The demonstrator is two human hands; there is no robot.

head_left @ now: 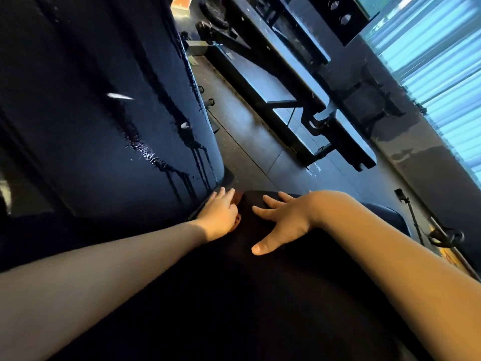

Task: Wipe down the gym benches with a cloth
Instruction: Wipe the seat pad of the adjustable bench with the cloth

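Head view is tilting across a big navy bench pad (91, 113), its glossy vinyl running with wet streaks and drips. Beyond it, grey speckled floor tiles (250, 142) are carrying a black steel-framed bench (273, 82), and slatted window blinds (437, 61) are glowing blue. The right hand (283, 220) is lying splayed wide on a matt black surface (260, 295). The left hand (218, 214) is pressing, fingers straight, on a reddish-brown cloth (238, 199) at the navy pad's lower edge.
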